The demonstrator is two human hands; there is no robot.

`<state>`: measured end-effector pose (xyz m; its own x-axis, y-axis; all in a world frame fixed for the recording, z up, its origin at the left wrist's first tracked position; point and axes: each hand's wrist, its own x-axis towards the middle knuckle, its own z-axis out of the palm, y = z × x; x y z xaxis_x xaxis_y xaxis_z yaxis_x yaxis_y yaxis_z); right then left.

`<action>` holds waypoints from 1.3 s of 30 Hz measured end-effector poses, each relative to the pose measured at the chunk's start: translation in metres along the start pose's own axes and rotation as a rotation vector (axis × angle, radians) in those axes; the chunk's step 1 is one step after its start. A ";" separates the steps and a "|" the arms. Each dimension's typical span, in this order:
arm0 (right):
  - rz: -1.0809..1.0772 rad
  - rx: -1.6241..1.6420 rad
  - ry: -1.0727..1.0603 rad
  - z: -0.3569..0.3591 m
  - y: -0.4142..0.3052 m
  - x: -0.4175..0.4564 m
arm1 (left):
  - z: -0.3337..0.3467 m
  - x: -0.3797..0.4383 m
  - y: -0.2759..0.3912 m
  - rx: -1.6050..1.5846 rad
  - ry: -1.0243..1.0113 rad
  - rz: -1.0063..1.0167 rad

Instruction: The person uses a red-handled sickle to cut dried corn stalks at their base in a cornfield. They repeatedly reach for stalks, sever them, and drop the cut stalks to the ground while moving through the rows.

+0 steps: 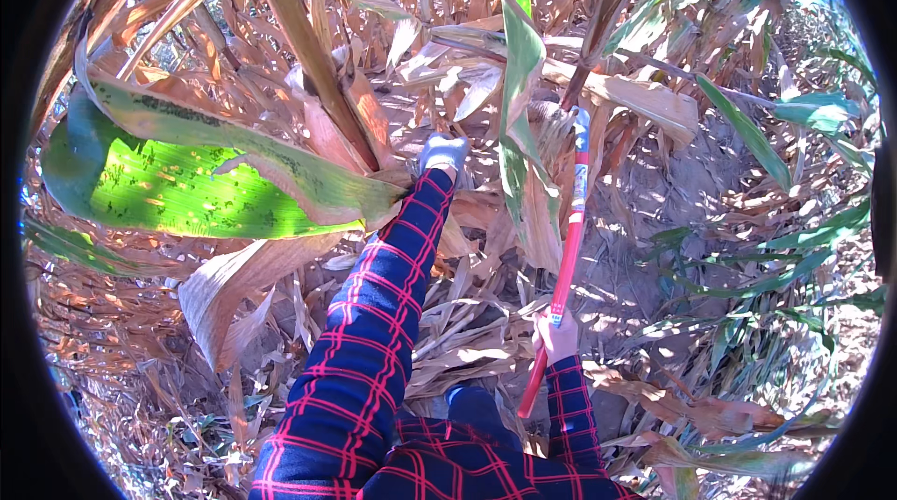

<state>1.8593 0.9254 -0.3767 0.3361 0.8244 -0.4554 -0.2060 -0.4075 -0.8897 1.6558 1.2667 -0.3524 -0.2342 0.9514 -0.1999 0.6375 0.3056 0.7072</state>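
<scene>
My left hand (444,152), in a pale glove, reaches forward among the corn plants. Just to its left stands a thick brown corn stalk (308,44). The fingers are curled away from me, and what they may hold is hidden. A broad green corn leaf (210,184) with dark specks arches left of my forearm. My right hand (558,336) is closed around the lower part of a long red tool handle (569,248). The handle points forward, and its blue and metal head end (581,125) is beside another corn stalk (596,30). The blade's shape cannot be made out.
A partly dried corn leaf (522,135) hangs between my left hand and the tool. Dry husks and leaves (462,353) litter the ground by my leg (480,412). Bare soil (631,241) shows to the right, with green grass-like leaves (764,276) beyond.
</scene>
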 end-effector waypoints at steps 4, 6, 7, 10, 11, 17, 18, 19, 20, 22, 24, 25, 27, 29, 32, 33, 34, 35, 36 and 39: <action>-0.280 -0.405 0.010 0.031 -0.007 0.019 | -0.014 0.007 -0.044 0.181 -0.019 0.168; -0.251 -0.481 0.077 0.038 -0.021 0.037 | -0.013 -0.019 -0.025 0.209 -0.131 0.014; -0.321 -0.392 0.055 0.025 0.008 0.065 | -0.016 -0.034 -0.032 0.677 -0.215 0.544; -0.050 -0.070 -0.009 0.014 -0.009 0.057 | -0.044 -0.085 -0.004 0.766 -0.446 0.472; -0.061 -0.128 0.018 0.003 -0.004 0.054 | -0.047 -0.092 -0.003 0.762 -0.485 0.467; 0.022 -0.091 0.271 -0.031 0.066 -0.021 | -0.036 -0.122 -0.038 0.567 -0.169 1.013; 0.003 -0.020 0.238 -0.038 0.081 -0.032 | -0.034 -0.137 -0.038 0.443 -0.185 1.089; 0.036 0.026 0.246 -0.039 0.084 -0.038 | -0.033 -0.155 -0.042 0.316 -0.198 1.156; 0.069 0.070 0.250 -0.039 0.088 -0.045 | -0.036 -0.179 -0.050 0.209 -0.305 1.077; 0.101 0.065 0.274 -0.046 0.101 -0.055 | -0.042 -0.224 -0.077 0.057 -0.544 0.910; 0.161 -0.004 0.263 -0.049 0.111 -0.063 | -0.045 -0.259 -0.122 0.214 -0.780 0.736; 0.193 -0.043 0.260 -0.051 0.117 -0.068 | -0.054 -0.273 -0.144 0.408 -0.891 0.658; 0.256 -0.097 0.214 -0.049 0.129 -0.085 | -0.058 -0.305 -0.223 0.444 -0.852 0.456; 0.322 -0.117 0.197 -0.040 0.136 -0.107 | -0.082 -0.331 -0.293 0.283 -0.821 0.215; 0.379 -0.212 0.176 -0.027 0.160 -0.141 | -0.137 -0.366 -0.379 0.121 -0.667 -0.107; 0.378 -0.281 0.168 -0.026 0.174 -0.149 | -0.151 -0.374 -0.415 0.035 -0.623 -0.235; 0.405 -0.310 0.146 -0.019 0.178 -0.162 | -0.168 -0.381 -0.444 -0.001 -0.557 -0.306; 0.362 -0.398 0.114 -0.022 0.194 -0.168 | -0.185 -0.389 -0.469 -0.038 -0.488 -0.380; 0.319 -0.483 0.080 -0.029 0.218 -0.170 | -0.199 -0.400 -0.489 -0.209 -0.390 -0.482; 0.359 -0.599 0.010 -0.001 0.219 -0.186 | -0.238 -0.428 -0.547 -0.448 -0.199 -0.732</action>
<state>1.7526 0.6825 -0.4867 0.3512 0.5958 -0.7223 0.2352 -0.8028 -0.5479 1.2323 0.6832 -0.4923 -0.3123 0.5240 -0.7924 0.0193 0.8374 0.5462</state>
